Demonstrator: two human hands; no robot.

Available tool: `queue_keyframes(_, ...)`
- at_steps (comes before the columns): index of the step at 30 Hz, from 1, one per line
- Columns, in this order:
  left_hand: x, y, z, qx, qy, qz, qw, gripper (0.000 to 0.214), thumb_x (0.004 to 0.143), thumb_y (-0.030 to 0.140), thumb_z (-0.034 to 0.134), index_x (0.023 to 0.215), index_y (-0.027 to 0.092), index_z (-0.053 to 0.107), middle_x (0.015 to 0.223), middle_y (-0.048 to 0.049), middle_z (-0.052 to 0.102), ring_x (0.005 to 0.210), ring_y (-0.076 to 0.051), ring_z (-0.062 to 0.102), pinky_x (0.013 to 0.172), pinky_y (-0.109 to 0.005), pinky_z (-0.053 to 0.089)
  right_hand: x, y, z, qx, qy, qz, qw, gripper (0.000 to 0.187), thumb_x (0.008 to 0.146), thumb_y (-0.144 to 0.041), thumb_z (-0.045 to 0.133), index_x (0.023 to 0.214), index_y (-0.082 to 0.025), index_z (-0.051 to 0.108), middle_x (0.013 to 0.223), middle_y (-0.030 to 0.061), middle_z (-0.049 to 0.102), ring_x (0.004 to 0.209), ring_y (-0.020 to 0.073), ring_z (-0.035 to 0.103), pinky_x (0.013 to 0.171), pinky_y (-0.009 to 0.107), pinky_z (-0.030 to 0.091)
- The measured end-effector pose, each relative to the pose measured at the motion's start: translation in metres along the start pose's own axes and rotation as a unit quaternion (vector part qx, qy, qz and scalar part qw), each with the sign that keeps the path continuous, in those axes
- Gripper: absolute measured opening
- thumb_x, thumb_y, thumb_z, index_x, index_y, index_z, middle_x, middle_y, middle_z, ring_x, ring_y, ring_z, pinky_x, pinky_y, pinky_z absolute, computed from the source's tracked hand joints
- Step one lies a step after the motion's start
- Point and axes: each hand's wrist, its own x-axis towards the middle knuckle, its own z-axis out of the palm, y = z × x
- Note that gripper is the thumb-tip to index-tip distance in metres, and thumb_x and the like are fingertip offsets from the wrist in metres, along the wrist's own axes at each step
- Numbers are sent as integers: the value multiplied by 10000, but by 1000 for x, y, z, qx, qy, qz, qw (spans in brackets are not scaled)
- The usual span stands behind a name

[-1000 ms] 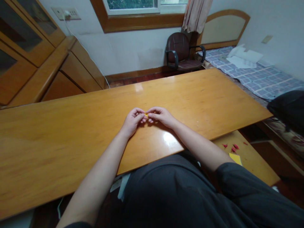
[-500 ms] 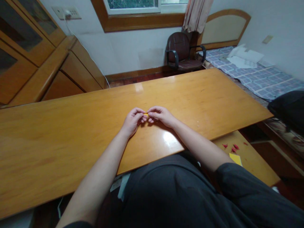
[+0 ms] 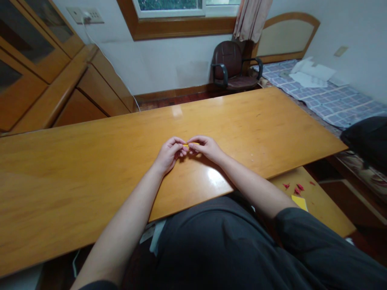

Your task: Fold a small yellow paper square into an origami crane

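Pinching a small yellow paper point(image 3: 190, 144) between both sets of fingertips, low over the table point(image 3: 90, 169). My left hand point(image 3: 168, 155) is curled, thumb and forefinger closed on the paper's left end. My right hand point(image 3: 207, 148) meets it from the other side, fingers clamped on the right end; knuckles of the two hands nearly touch. Most of the paper is hidden by the fingers, so its fold cannot be made out. Both forearms rest across the near edge of the table.

Outward: on a lower board point(image 3: 320, 201) at my right, a yellow sheet point(image 3: 300, 202) with a few red scraps point(image 3: 294, 188) just beyond it. Far side of the table, a dark chair point(image 3: 231, 66) under the window point(image 3: 181, 6). Cabinets point(image 3: 45, 72) at left, a bed point(image 3: 326, 96) at right.
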Motion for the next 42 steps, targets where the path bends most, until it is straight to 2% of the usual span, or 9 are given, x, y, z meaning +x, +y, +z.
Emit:
queue_keyframes(6,2,-6,0,34,6,37,999,179,738,248,673,875,167,592,674,0,686,556,-94,605,533,-191,448,0,-10,2,43,3,54,998,398,752,-434,790,1030,-172,678,784,20,727,635,113,667,580,207,523)
queue_keyframes(11,2,-11,1,147,31,92,984,151,776,240,641,904,179,589,687,-3,692,606,-122,648,591,-225,504,3,-13,3,71,7,81,994,376,759,-483,783,878,-151,653,751,24,712,627,103,652,609,219,545)
queue_keyframes(19,-2,-12,-1,292,45,177,939,125,860,271,601,964,201,602,781,-13,724,702,-164,713,702,-296,567,4,-14,1,79,-1,106,991,342,767,-435,792,836,-138,637,756,42,723,643,102,657,621,217,557)
queue_keyframes(23,-5,-10,-1,364,48,213,906,108,859,247,596,953,203,626,829,-18,737,752,-170,720,740,-298,557,6,-13,1,89,-11,113,989,360,811,-472,742,843,-127,648,769,59,729,625,96,655,607,209,558)
queue_keyframes(26,-8,-6,1,395,54,225,889,99,849,236,603,930,202,647,839,-22,733,760,-170,707,729,-286,535,7,-11,0,91,-8,119,989,347,780,-448,773,818,-126,648,740,48,722,605,92,646,598,206,555)
queue_keyframes(32,-8,-1,4,376,44,209,902,108,838,235,624,927,204,677,862,-30,727,774,-174,672,755,-293,506,7,-6,-3,106,-7,115,988,348,715,-419,821,833,-130,667,741,39,727,613,99,652,618,220,559)
queue_keyframes(42,-1,-9,-1,321,66,192,925,119,775,293,712,833,193,681,793,-22,679,738,-161,605,717,-268,460,4,-12,0,84,-24,108,990,350,743,-425,817,838,-124,665,735,36,710,625,100,647,636,232,564)
